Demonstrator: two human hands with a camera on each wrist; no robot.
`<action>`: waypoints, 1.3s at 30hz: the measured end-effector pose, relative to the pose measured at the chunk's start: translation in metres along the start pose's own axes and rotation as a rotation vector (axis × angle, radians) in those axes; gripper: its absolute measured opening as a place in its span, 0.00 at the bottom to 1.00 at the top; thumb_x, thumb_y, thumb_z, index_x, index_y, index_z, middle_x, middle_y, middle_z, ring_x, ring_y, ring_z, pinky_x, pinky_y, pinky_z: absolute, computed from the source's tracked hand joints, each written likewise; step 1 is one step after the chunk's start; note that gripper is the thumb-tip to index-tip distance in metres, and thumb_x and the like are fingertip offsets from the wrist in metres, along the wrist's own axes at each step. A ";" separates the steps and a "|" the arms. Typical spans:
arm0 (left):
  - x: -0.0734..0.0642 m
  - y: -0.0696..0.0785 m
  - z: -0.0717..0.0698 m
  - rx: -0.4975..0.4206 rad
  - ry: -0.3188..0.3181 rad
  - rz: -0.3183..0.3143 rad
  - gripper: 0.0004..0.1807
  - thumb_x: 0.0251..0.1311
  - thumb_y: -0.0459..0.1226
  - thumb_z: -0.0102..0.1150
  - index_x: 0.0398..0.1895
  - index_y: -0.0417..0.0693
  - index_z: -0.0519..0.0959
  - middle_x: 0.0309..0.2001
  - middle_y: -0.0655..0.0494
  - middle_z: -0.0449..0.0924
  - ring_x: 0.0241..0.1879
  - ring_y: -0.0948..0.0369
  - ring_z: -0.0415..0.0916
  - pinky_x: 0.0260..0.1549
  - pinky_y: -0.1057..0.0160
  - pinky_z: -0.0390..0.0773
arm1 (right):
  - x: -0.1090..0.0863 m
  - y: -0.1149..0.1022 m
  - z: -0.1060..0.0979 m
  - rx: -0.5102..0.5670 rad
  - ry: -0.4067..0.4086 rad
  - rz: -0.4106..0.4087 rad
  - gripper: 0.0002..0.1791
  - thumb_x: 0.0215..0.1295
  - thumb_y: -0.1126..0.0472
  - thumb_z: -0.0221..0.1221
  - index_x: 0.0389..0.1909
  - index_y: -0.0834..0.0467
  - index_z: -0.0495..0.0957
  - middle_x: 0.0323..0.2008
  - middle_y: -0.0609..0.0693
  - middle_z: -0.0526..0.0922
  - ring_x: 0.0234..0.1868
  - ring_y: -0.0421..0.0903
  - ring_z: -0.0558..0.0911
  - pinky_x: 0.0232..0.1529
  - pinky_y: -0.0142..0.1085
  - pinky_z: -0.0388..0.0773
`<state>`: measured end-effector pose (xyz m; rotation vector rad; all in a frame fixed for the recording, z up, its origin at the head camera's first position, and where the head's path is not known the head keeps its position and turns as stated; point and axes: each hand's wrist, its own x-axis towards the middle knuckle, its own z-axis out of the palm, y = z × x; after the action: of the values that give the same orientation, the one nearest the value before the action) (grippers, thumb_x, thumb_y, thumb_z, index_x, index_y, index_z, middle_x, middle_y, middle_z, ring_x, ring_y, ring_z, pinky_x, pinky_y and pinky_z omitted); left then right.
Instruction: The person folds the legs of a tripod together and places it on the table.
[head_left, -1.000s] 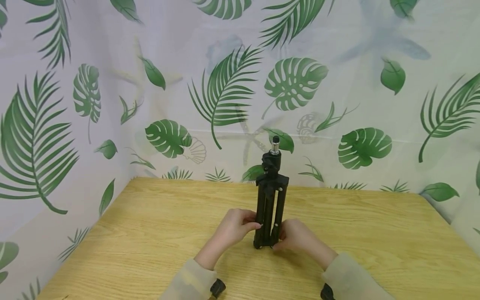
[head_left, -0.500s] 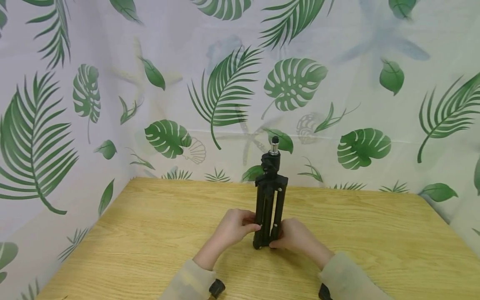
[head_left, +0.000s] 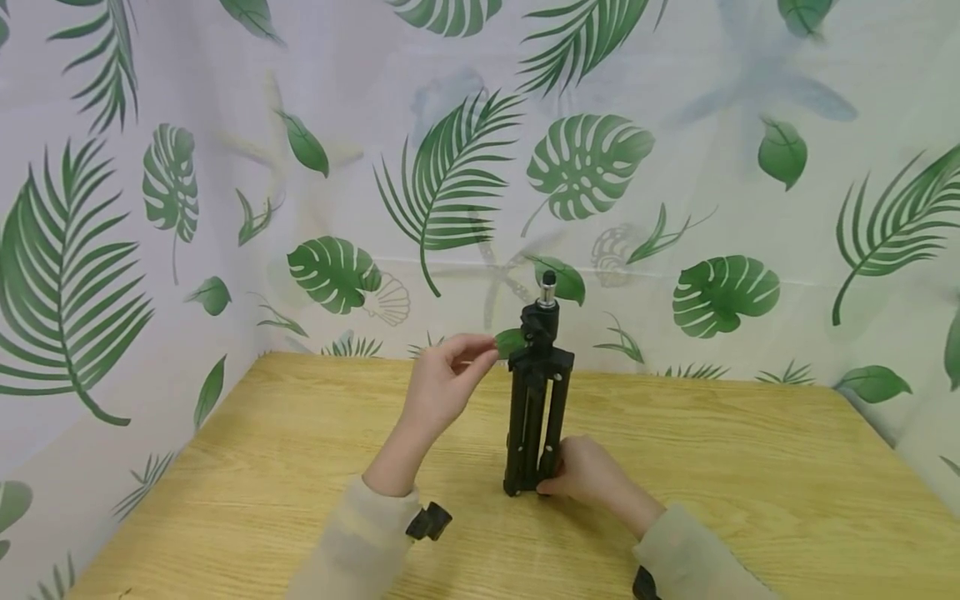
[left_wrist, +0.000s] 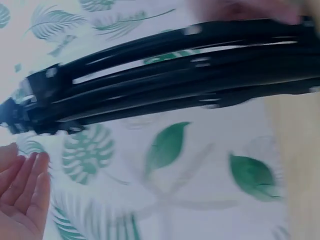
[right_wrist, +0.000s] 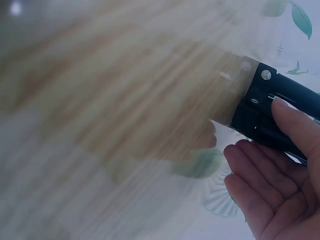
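Observation:
A folded black tripod stand (head_left: 517,425) with a silver stud on top stands upright on the wooden table. My right hand (head_left: 588,468) grips the foot of its legs from the right; in the right wrist view the thumb (right_wrist: 295,122) lies across the black leg end. To the left of the stand's upper collar, my left hand (head_left: 442,387) is raised with loosely bent fingers, holding nothing. The left wrist view has the stand (left_wrist: 150,87) lying across the picture, with the left hand's fingers (left_wrist: 35,195) apart from its top end.
The wood-grain table (head_left: 300,467) reaches back to a white cloth backdrop (head_left: 465,67) printed with green leaves, which also hangs along the left side. A small black device (head_left: 429,522) sits at the left sleeve's cuff, another (head_left: 646,583) at the right.
My left hand has let go of the stand's lower legs and moved up and left to the height of its collar. My right hand keeps its hold at the foot, and the stand stays put.

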<state>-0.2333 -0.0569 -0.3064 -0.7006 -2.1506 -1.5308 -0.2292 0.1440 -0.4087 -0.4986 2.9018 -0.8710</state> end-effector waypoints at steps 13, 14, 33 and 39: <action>0.045 0.050 0.014 -0.116 0.006 0.083 0.13 0.55 0.35 0.58 0.42 0.37 0.78 0.39 0.49 0.79 0.38 0.64 0.76 0.35 0.69 0.75 | 0.001 0.006 0.004 0.029 0.012 -0.036 0.10 0.38 0.65 0.70 0.17 0.62 0.76 0.14 0.46 0.75 0.15 0.39 0.71 0.17 0.32 0.69; 0.046 0.052 0.016 -0.115 0.003 0.071 0.13 0.55 0.35 0.58 0.42 0.37 0.78 0.39 0.50 0.79 0.38 0.64 0.76 0.35 0.70 0.75 | 0.001 0.006 0.004 0.030 0.011 -0.038 0.10 0.38 0.65 0.70 0.18 0.62 0.76 0.14 0.46 0.75 0.15 0.39 0.71 0.17 0.32 0.69; 0.051 0.060 0.013 -0.122 0.041 0.074 0.12 0.50 0.31 0.62 0.39 0.37 0.80 0.33 0.49 0.80 0.31 0.61 0.77 0.32 0.69 0.75 | -0.004 0.005 0.002 -0.012 0.066 -0.110 0.09 0.39 0.66 0.68 0.16 0.61 0.76 0.13 0.45 0.74 0.15 0.39 0.70 0.17 0.32 0.68; 0.048 0.057 -0.015 -0.112 0.084 0.069 0.11 0.49 0.30 0.62 0.38 0.35 0.79 0.31 0.46 0.80 0.30 0.60 0.78 0.31 0.66 0.76 | -0.007 0.006 -0.012 -0.029 0.124 -0.048 0.07 0.43 0.67 0.66 0.25 0.60 0.79 0.25 0.49 0.80 0.29 0.47 0.78 0.33 0.41 0.75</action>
<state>-0.2362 -0.0478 -0.2310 -0.7261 -1.9722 -1.6250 -0.2264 0.1573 -0.4016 -0.5377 3.0298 -0.8988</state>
